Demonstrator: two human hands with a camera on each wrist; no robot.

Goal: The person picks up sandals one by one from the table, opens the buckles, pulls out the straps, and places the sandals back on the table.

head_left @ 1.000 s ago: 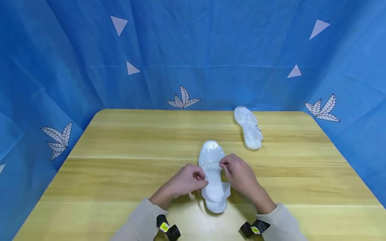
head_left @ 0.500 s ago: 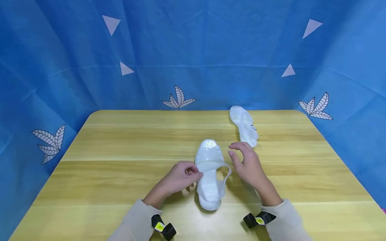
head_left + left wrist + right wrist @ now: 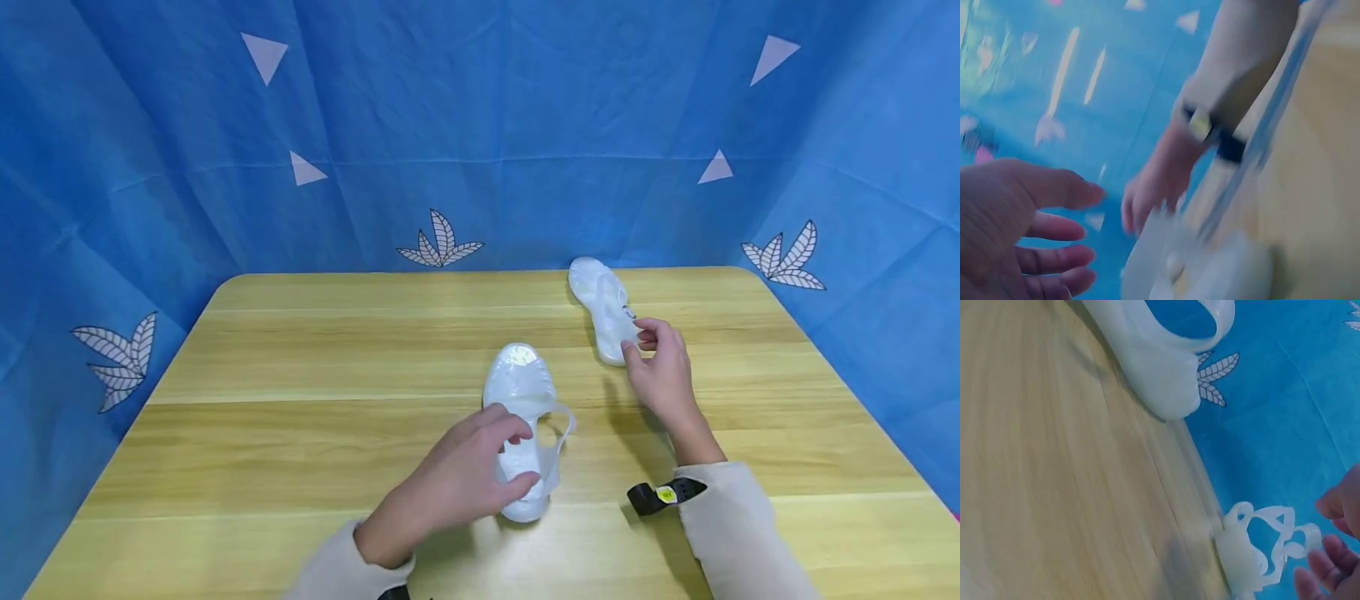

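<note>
- Reaching: right hand point(image 3: 660, 371) at far sandal point(image 3: 604, 308) near table's point(image 3: 300, 375) back edge, fingertips curled at its heel strap, grip unclear.
- Hovering: left hand point(image 3: 461, 479) over near sandal point(image 3: 521, 417) mid-table, fingers relaxed, gripping nothing.
- Next, probably: pinching far strap firmly.
</note>
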